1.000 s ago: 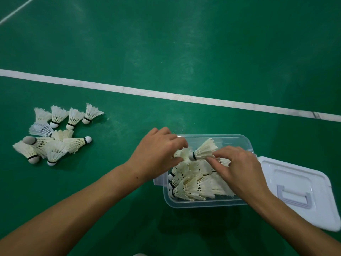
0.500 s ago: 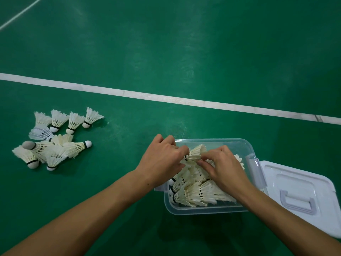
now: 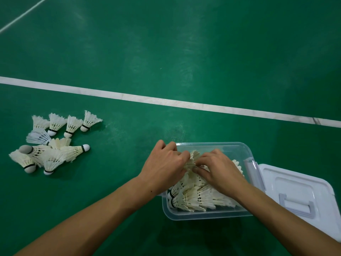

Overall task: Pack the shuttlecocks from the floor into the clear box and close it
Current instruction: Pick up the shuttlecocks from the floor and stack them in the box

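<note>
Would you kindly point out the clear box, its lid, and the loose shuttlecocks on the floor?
clear box (image 3: 206, 216), head view, near front wall.
lid (image 3: 302, 183), head view, flat top panel.
loose shuttlecocks (image 3: 55, 156), head view, feathers mid-pile.

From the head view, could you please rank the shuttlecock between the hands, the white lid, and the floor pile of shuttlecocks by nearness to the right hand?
1. Shuttlecock: pinched at the right hand, over the clear box.
2. White lid: right, beside the box.
3. Floor pile: far left.

Left hand (image 3: 166, 167) and right hand (image 3: 219, 170) on one shuttlecock (image 3: 192, 159) over clear box (image 3: 206, 217)
</note>
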